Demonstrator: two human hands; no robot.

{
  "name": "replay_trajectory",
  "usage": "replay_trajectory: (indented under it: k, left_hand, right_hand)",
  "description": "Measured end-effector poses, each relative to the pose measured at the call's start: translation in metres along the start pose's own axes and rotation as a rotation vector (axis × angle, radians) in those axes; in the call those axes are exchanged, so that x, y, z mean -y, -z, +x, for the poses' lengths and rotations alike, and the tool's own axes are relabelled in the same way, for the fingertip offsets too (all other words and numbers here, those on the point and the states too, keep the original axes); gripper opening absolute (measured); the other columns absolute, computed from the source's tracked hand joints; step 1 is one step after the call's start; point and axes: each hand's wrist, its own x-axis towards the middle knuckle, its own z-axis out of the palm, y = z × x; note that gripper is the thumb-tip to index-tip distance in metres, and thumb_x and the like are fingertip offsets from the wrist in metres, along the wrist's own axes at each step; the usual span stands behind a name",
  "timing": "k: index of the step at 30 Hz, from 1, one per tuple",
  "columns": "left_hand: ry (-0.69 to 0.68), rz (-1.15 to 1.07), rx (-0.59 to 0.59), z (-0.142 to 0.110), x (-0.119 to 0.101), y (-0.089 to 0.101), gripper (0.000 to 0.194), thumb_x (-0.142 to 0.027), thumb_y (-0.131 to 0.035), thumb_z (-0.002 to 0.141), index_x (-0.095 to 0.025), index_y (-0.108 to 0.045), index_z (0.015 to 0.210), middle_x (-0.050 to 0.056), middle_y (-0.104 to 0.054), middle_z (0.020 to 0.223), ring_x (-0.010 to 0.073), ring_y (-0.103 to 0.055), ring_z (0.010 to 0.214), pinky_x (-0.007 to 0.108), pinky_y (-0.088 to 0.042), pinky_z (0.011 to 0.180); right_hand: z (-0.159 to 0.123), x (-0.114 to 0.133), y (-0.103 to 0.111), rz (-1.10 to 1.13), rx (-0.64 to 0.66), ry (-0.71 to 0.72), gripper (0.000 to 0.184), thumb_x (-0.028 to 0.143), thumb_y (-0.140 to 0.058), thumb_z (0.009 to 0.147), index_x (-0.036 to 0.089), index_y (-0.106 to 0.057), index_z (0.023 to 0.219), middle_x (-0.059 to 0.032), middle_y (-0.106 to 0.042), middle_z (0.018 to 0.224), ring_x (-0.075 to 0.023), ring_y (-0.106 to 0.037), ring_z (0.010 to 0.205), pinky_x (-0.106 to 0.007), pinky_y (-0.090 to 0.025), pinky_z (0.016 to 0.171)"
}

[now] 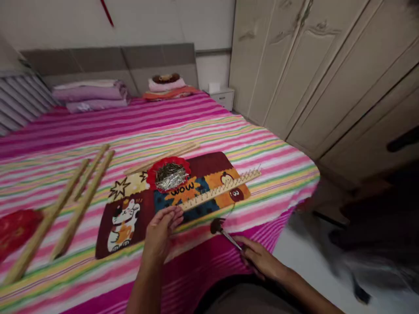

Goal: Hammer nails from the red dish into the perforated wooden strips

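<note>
My left hand (pixel 162 229) is closed on the near end of a thin wooden strip (pixel 214 192). A row of nails stands up along that strip, which lies slantwise over a patterned mat (pixel 209 161). In my right hand (pixel 260 257) is the handle of a hammer (pixel 231 240); its dark head (pixel 216 225) points left, just below the strip and apart from it. A red scalloped bowl (pixel 151 179) full of loose nails (pixel 172 176) sits on the mat behind the strip.
Striped cloth (pixel 271 152) covers the bed. Several wooden sticks (pixel 87 198) lie at left, beside a red object (pixel 19 226). More thin strips (pixel 163 158) lie behind the bowl. Folded bedding (pixel 93 93) rests near the headboard; a wardrobe (pixel 294 65) stands at right.
</note>
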Motion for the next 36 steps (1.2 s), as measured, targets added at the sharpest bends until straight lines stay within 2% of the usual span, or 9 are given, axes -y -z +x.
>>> replay_trajectory:
  k: [4, 8, 16, 19, 23, 24, 26, 29, 36]
  left_hand:
    - [0.0, 0.221, -0.022, -0.008, 0.015, 0.019, 0.045, -0.038, -0.075, 0.046, -0.015, -0.065, 0.083, 0.002, -0.069, 0.072, 0.0136, -0.063, 0.063, 0.025, -0.05, 0.061]
    - [0.004, 0.475, -0.001, -0.014, 0.034, 0.034, 0.043, -0.045, -0.072, 0.048, -0.016, -0.066, 0.08, -0.001, -0.064, 0.06, 0.0114, -0.056, 0.054, 0.024, -0.045, 0.055]
    - [0.088, 0.625, 0.036, -0.017, 0.066, 0.057, 0.038, -0.05, -0.064, 0.054, -0.019, -0.065, 0.077, 0.0, -0.065, 0.063, 0.0172, -0.061, 0.061, 0.027, -0.045, 0.058]
    - [0.021, 0.8, -0.04, -0.022, 0.062, 0.063, 0.033, -0.049, -0.061, 0.059, -0.022, -0.066, 0.077, -0.001, -0.065, 0.062, 0.0176, -0.06, 0.062, 0.027, -0.043, 0.058]
    - [-0.157, 0.967, -0.327, -0.025, 0.037, 0.065, 0.028, -0.047, -0.057, 0.066, -0.024, -0.065, 0.079, -0.002, -0.064, 0.063, 0.0169, -0.058, 0.062, 0.026, -0.04, 0.059]
    - [-0.162, 0.99, -0.371, -0.024, 0.03, 0.065, 0.027, -0.047, -0.055, 0.068, -0.023, -0.064, 0.075, -0.001, -0.063, 0.06, 0.017, -0.057, 0.06, 0.026, -0.04, 0.057]
    - [-0.09, 1.034, -0.387, -0.018, 0.019, 0.066, 0.03, -0.05, -0.051, 0.072, -0.022, -0.061, 0.064, 0.0, -0.058, 0.05, 0.0175, -0.055, 0.053, 0.027, -0.038, 0.053]
    - [0.076, 0.957, -0.325, -0.007, 0.016, 0.065, 0.042, -0.057, -0.047, 0.073, -0.022, -0.055, 0.051, 0.001, -0.048, 0.038, 0.017, -0.047, 0.041, 0.028, -0.034, 0.045]
    - [0.375, 0.192, -0.245, -0.004, 0.034, 0.047, 0.049, -0.062, -0.054, 0.067, -0.017, -0.047, 0.049, -0.003, -0.042, 0.036, 0.0076, -0.034, 0.03, 0.021, -0.024, 0.034]
  right_hand:
    - [-0.004, 0.006, -0.003, 0.012, -0.03, -0.082, 0.057, 0.039, -0.043, 0.08, 0.017, -0.043, 0.132, 0.0089, -0.046, 0.055, -0.0047, -0.034, 0.031, -0.014, -0.022, 0.026]
    - [-0.005, 0.008, -0.004, 0.024, -0.039, -0.117, 0.056, 0.032, -0.041, 0.078, 0.019, -0.042, 0.133, 0.0088, -0.047, 0.056, -0.0046, -0.034, 0.032, -0.013, -0.023, 0.026]
    - [-0.006, 0.01, -0.004, 0.026, -0.048, -0.135, 0.058, 0.031, -0.041, 0.076, 0.019, -0.043, 0.133, 0.0086, -0.048, 0.057, -0.0046, -0.036, 0.033, -0.013, -0.024, 0.026]
    - [-0.006, 0.01, -0.005, 0.021, -0.053, -0.142, 0.059, 0.033, -0.042, 0.076, 0.018, -0.042, 0.133, 0.0087, -0.048, 0.056, -0.0048, -0.036, 0.033, -0.013, -0.023, 0.026]
    - [-0.006, 0.008, -0.005, 0.023, -0.061, -0.142, 0.056, 0.034, -0.042, 0.077, 0.02, -0.043, 0.131, 0.0088, -0.047, 0.057, -0.0048, -0.037, 0.034, -0.013, -0.023, 0.026]
    - [-0.006, 0.008, -0.005, 0.024, -0.061, -0.142, 0.055, 0.035, -0.042, 0.077, 0.02, -0.043, 0.13, 0.0087, -0.047, 0.057, -0.0049, -0.037, 0.034, -0.012, -0.023, 0.027]
    - [-0.006, 0.008, -0.005, 0.024, -0.062, -0.145, 0.055, 0.035, -0.042, 0.078, 0.019, -0.044, 0.13, 0.0088, -0.047, 0.056, -0.005, -0.037, 0.034, -0.012, -0.023, 0.026]
    - [-0.006, 0.007, -0.006, 0.02, -0.067, -0.15, 0.054, 0.035, -0.042, 0.078, 0.018, -0.044, 0.129, 0.0088, -0.047, 0.056, -0.0049, -0.036, 0.034, -0.012, -0.022, 0.026]
    - [-0.007, 0.008, -0.006, 0.019, -0.081, -0.163, 0.055, 0.037, -0.044, 0.078, 0.019, -0.044, 0.13, 0.0085, -0.047, 0.056, -0.0055, -0.037, 0.034, -0.013, -0.022, 0.027]
